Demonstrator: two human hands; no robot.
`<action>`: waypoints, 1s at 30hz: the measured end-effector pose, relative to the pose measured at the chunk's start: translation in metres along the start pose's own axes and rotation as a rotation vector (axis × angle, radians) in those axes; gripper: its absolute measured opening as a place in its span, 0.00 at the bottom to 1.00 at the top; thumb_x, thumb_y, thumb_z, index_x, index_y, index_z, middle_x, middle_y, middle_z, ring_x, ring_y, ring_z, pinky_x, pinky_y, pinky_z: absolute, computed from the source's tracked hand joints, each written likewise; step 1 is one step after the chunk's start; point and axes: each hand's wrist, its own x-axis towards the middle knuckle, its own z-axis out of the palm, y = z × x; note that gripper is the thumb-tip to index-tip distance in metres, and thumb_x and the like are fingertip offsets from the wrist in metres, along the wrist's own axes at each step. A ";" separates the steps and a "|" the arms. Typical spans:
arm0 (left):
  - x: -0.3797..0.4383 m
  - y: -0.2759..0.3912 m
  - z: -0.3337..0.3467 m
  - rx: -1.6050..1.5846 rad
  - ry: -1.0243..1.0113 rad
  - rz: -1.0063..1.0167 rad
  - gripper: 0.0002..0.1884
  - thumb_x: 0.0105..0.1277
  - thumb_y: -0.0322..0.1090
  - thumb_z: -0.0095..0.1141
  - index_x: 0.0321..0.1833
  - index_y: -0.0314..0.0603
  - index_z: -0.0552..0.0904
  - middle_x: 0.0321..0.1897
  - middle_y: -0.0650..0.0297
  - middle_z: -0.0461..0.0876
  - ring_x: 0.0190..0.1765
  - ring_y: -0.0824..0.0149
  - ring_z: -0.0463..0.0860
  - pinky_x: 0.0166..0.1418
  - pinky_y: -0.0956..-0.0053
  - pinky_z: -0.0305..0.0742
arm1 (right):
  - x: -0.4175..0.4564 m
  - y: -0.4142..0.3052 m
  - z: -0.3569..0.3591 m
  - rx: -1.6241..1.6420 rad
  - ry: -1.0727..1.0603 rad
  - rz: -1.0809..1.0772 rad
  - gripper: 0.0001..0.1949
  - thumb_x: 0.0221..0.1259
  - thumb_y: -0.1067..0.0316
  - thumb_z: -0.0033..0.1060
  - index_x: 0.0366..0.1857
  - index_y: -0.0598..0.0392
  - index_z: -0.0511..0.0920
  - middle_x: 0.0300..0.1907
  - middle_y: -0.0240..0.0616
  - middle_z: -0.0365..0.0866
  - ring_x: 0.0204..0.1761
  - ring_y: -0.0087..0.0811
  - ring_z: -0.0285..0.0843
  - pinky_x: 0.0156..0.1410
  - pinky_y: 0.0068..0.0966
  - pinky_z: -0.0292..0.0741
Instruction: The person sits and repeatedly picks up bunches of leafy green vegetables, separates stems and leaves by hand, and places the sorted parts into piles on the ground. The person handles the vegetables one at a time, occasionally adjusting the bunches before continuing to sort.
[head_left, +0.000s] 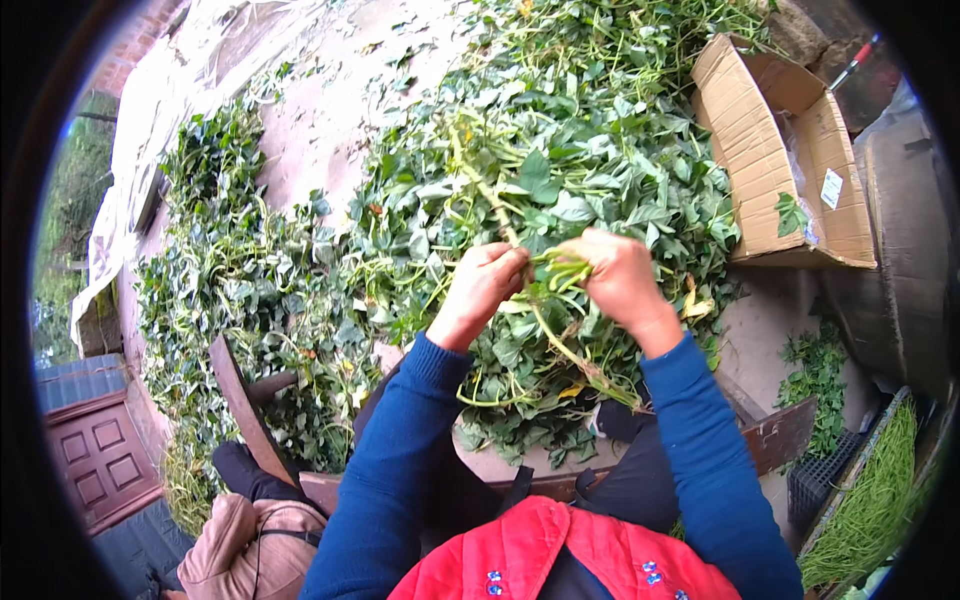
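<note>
My left hand (491, 281) is closed around a thick pale-green vine stem (484, 191), which runs up and away over the leaves and also trails down below the hand. Beside it, my right hand (616, 274) grips a small bunch of green leaf stalks (564, 268) that stick out towards the left hand. The two hands are close together over a large heap of leafy green vines (637, 180). A few yellowed leaves show in the heap.
An opened cardboard box (757, 142) stands at the upper right. At the lower right, a container holds many thin green stalks (862, 502) beside a dark plastic crate (814, 476). Another person (259, 536) sits at the lower left. A wooden bench plank (780, 435) lies near my legs.
</note>
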 end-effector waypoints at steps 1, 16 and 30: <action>-0.004 0.004 0.003 -0.014 -0.046 0.002 0.13 0.68 0.36 0.49 0.27 0.37 0.79 0.13 0.73 0.68 0.17 0.81 0.62 0.22 0.83 0.54 | 0.005 0.002 -0.005 0.002 -0.007 -0.014 0.07 0.47 0.72 0.64 0.32 0.50 0.84 0.25 0.36 0.80 0.26 0.35 0.79 0.30 0.28 0.75; -0.001 -0.005 0.011 -0.115 -0.175 -0.006 0.16 0.67 0.38 0.49 0.21 0.41 0.77 0.12 0.74 0.65 0.14 0.80 0.58 0.20 0.83 0.50 | 0.009 0.016 -0.005 0.128 -0.005 -0.037 0.14 0.43 0.79 0.61 0.36 0.51 0.83 0.33 0.35 0.75 0.32 0.33 0.78 0.37 0.24 0.73; -0.009 0.010 -0.013 -0.122 -0.158 0.057 0.15 0.68 0.41 0.51 0.24 0.43 0.78 0.17 0.71 0.72 0.20 0.78 0.67 0.25 0.83 0.60 | 0.005 0.042 -0.014 0.649 0.049 0.392 0.08 0.65 0.65 0.58 0.38 0.56 0.82 0.31 0.32 0.81 0.33 0.22 0.76 0.38 0.21 0.73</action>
